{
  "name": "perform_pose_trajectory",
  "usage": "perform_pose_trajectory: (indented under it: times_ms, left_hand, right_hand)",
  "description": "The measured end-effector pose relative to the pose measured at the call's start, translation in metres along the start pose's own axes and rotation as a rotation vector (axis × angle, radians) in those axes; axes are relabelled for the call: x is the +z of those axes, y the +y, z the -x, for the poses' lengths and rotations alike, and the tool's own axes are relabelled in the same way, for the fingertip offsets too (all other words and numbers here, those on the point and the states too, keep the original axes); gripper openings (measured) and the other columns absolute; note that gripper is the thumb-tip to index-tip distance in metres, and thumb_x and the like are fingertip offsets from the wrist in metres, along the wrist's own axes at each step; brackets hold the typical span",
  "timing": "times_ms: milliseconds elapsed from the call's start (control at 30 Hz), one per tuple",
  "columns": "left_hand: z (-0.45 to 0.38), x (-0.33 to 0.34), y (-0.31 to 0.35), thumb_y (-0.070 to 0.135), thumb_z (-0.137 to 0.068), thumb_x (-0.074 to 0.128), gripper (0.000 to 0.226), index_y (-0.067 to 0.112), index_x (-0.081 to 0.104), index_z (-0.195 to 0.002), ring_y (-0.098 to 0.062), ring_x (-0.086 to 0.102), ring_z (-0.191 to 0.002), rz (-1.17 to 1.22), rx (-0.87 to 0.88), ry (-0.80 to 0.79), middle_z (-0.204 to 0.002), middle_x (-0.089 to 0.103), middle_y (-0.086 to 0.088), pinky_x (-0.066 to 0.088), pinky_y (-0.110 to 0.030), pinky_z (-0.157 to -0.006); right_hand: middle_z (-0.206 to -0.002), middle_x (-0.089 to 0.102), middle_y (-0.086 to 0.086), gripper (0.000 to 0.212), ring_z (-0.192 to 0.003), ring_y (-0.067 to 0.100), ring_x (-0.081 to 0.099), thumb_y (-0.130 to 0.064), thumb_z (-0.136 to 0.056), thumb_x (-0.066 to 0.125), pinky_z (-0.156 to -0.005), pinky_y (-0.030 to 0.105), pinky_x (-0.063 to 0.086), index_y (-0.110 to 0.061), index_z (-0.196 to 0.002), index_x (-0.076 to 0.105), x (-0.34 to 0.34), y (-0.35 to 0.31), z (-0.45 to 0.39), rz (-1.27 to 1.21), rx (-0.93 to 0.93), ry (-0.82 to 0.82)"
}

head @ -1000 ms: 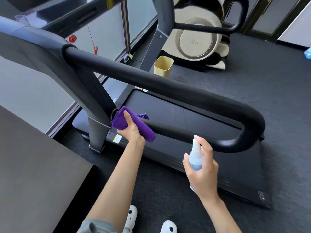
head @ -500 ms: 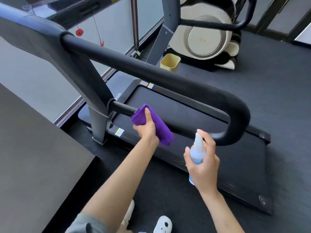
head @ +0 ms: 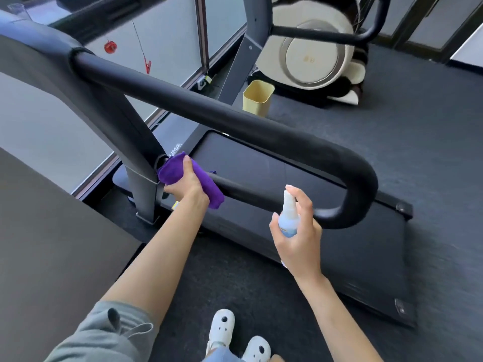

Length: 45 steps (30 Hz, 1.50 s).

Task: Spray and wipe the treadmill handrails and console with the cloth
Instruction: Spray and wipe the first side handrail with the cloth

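A black padded handrail [head: 235, 121] loops from the treadmill's upright and bends back as a lower bar [head: 251, 194]. My left hand [head: 188, 186] grips a purple cloth [head: 209, 184] wrapped round the lower bar, right where it meets the upright post [head: 142, 189]. My right hand [head: 298, 236] holds a small spray bottle [head: 288, 218] upright just in front of the lower bar, with the forefinger on its white nozzle. The console is out of view at the upper left.
The treadmill belt [head: 300, 178] lies beyond the rail. A dark table top [head: 47, 244] fills the lower left. A yellow bin [head: 257, 97] and a white exercise machine [head: 313, 53] stand behind on dark carpet. My white shoes [head: 222, 327] are below.
My left hand slid the cloth along the lower bar to the right, then back left against the upright. The spray bottle stayed in my right hand, hardly moving.
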<state>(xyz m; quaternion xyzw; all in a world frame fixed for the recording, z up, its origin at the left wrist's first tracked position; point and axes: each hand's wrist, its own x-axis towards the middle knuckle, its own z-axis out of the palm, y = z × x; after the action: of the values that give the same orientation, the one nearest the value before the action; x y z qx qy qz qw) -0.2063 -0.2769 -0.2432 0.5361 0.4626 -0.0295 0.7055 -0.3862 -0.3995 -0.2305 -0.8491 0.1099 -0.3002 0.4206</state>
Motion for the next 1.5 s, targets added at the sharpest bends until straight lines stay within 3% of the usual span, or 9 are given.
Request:
perform_pose_trajectory:
  times_ms: [267, 400, 567, 733, 967, 1067, 1200, 1333, 1500]
  left_hand:
    - [0.032, 0.006, -0.045, 0.041, -0.074, 0.079, 0.072, 0.018, 0.044, -0.133, -0.021, 0.059, -0.110, 0.193, -0.020, -0.113, -0.118, 0.060, 0.001, 0.044, -0.034, -0.100]
    - [0.063, 0.013, -0.084, 0.040, -0.073, 0.080, 0.066, 0.018, 0.048, -0.126, -0.022, 0.061, -0.100, 0.243, 0.020, -0.141, -0.116, 0.062, -0.002, 0.047, -0.036, -0.096]
    - [0.132, 0.022, -0.140, 0.053, -0.051, 0.079, 0.068, 0.016, 0.057, -0.104, -0.019, 0.059, -0.079, 0.239, 0.107, -0.233, -0.090, 0.061, -0.003, 0.051, -0.033, -0.080]
    - [0.175, 0.029, -0.170, 0.029, -0.079, 0.077, 0.043, 0.008, 0.058, -0.111, -0.012, 0.061, -0.060, 0.291, 0.052, -0.223, -0.078, 0.065, -0.002, 0.049, -0.019, -0.051]
    - [0.213, 0.032, -0.189, 0.040, -0.080, 0.074, 0.036, 0.017, 0.062, -0.105, -0.025, 0.068, -0.094, 0.279, -0.078, -0.175, -0.101, 0.071, -0.006, 0.054, -0.039, -0.091]
    - [0.217, 0.036, -0.190, 0.044, -0.077, 0.075, 0.040, 0.022, 0.059, -0.106, -0.025, 0.067, -0.100, 0.317, -0.132, -0.160, -0.108, 0.070, -0.005, 0.052, -0.042, -0.094]
    - [0.219, 0.044, -0.180, 0.059, -0.050, 0.083, 0.081, 0.025, 0.059, -0.120, -0.026, 0.068, -0.097, 0.386, -0.221, -0.176, -0.108, 0.071, -0.003, 0.052, -0.046, -0.093]
    - [0.227, 0.049, -0.184, 0.054, -0.075, 0.073, 0.062, 0.023, 0.050, -0.123, -0.027, 0.065, -0.102, 0.421, -0.175, -0.064, -0.113, 0.066, -0.004, 0.049, -0.048, -0.097]
    - [0.252, 0.060, -0.191, 0.064, -0.071, 0.070, 0.074, 0.019, 0.049, -0.125, -0.028, 0.065, -0.099, 0.526, -0.090, 0.001, -0.108, 0.067, -0.004, 0.049, -0.048, -0.096]
  right_hand:
    - [-0.127, 0.053, -0.016, 0.063, -0.111, 0.008, 0.059, 0.001, -0.081, 0.066, -0.094, 0.016, 0.046, -0.025, -0.132, 0.040, -0.007, 0.006, 0.001, 0.021, -0.090, -0.090]
    - [-0.118, 0.063, -0.002, 0.063, -0.099, 0.017, 0.062, -0.005, -0.081, 0.066, -0.077, 0.031, 0.055, -0.029, -0.133, 0.039, -0.030, 0.012, 0.010, 0.024, -0.221, -0.149]
    - [-0.107, 0.066, 0.006, 0.054, -0.079, 0.025, 0.066, -0.022, -0.084, 0.051, -0.062, 0.038, 0.057, -0.034, -0.134, 0.034, -0.093, 0.023, 0.013, 0.017, -0.372, -0.297]
    - [-0.106, 0.066, 0.007, 0.052, -0.082, 0.023, 0.065, -0.018, -0.084, 0.055, -0.064, 0.038, 0.057, -0.028, -0.132, 0.039, -0.157, 0.050, -0.005, -0.046, -0.436, -0.350]
    - [-0.120, 0.064, 0.002, 0.063, -0.093, 0.022, 0.067, 0.000, -0.081, 0.068, -0.068, 0.040, 0.059, -0.024, -0.131, 0.039, -0.182, 0.077, -0.026, -0.096, -0.420, -0.358]
    - [-0.122, 0.063, 0.001, 0.064, -0.096, 0.019, 0.064, 0.000, -0.080, 0.069, -0.070, 0.037, 0.059, -0.024, -0.131, 0.039, -0.186, 0.087, -0.033, -0.082, -0.400, -0.342]
    - [-0.122, 0.063, -0.001, 0.065, -0.098, 0.019, 0.065, 0.000, -0.080, 0.068, -0.074, 0.033, 0.058, -0.025, -0.131, 0.038, -0.197, 0.098, -0.041, -0.096, -0.348, -0.327]
    - [-0.122, 0.064, 0.000, 0.064, -0.097, 0.022, 0.067, -0.001, -0.081, 0.068, -0.075, 0.034, 0.057, -0.025, -0.131, 0.038, -0.205, 0.112, -0.055, -0.103, -0.373, -0.351]
    - [-0.121, 0.063, -0.002, 0.064, -0.098, 0.020, 0.065, 0.000, -0.080, 0.069, -0.078, 0.031, 0.055, -0.026, -0.130, 0.038, -0.222, 0.128, -0.083, -0.190, -0.436, -0.401]
